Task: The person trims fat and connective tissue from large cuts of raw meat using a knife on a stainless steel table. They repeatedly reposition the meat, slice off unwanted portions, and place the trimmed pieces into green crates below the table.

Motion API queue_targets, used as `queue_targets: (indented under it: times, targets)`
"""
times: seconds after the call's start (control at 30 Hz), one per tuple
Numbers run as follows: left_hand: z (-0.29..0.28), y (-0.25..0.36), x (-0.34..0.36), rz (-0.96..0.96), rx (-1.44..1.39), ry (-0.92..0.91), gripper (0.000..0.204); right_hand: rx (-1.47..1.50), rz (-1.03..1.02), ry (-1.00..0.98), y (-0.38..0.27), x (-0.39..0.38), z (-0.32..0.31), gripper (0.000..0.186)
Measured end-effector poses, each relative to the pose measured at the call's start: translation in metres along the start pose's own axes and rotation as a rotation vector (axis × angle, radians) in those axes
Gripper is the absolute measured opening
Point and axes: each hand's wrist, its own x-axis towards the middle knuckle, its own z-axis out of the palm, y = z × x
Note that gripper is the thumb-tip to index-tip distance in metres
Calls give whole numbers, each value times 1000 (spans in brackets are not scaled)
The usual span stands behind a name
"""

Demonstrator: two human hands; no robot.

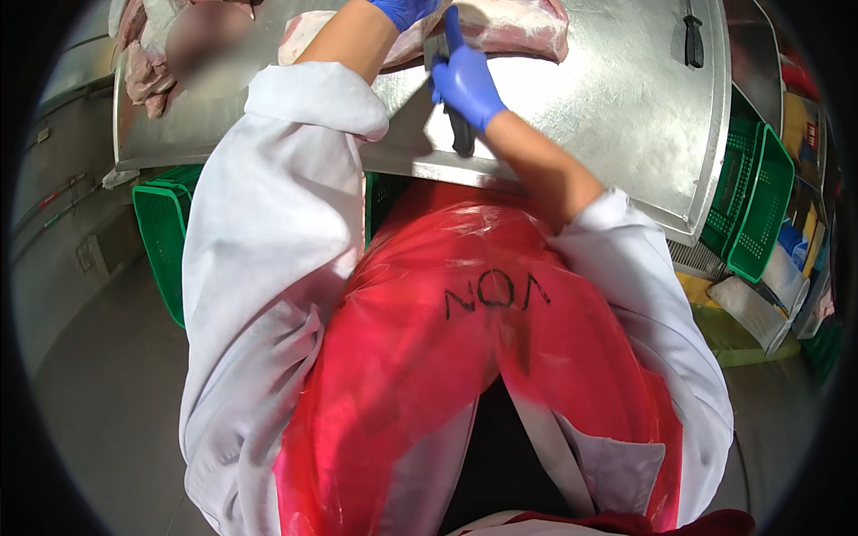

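Note:
A long slab of raw meat (523, 27), pale pink with white fat, lies across the metal table (617, 125) at the top edge. My right hand (469, 85), in a blue glove, is closed round the black handle of a knife (461, 134). Its index finger stretches forward along the knife, and the blade reaches the meat's near side. My left hand (402, 7), gloved in blue too, is over the slab at the frame's top edge. Most of its fingers are cut off from view, so its grip does not show.
More raw meat pieces (147, 76) lie at the table's far left, beside a blurred patch. Another black-handled knife (693, 43) rests near the right edge. Green perforated crates stand below the table, one crate (159, 237) at left and another crate (755, 196) at right.

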Motion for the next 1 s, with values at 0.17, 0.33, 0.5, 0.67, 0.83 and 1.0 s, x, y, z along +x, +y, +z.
queue_targets:
  times: [0.17,0.33,0.5,0.67,0.83,1.0]
  targets:
    - [1,-19,-12,81,-203,206,25,74,46,-71,-5,-49,33,87]
    - [48,-62,-26,179,735,251,12,181,-4,-17,85,70,61,49]
    - [51,10,-49,-44,-570,517,22,72,177,5,19,28,78,45]
    - [85,20,-21,-23,-725,741,20,-11,55,73,1,37,75,65]
    - [57,58,-31,-191,-1243,746,14,-3,106,53,-4,19,96,61]
    - [50,73,-24,-89,-1338,895,11,162,103,-66,-8,63,109,84]
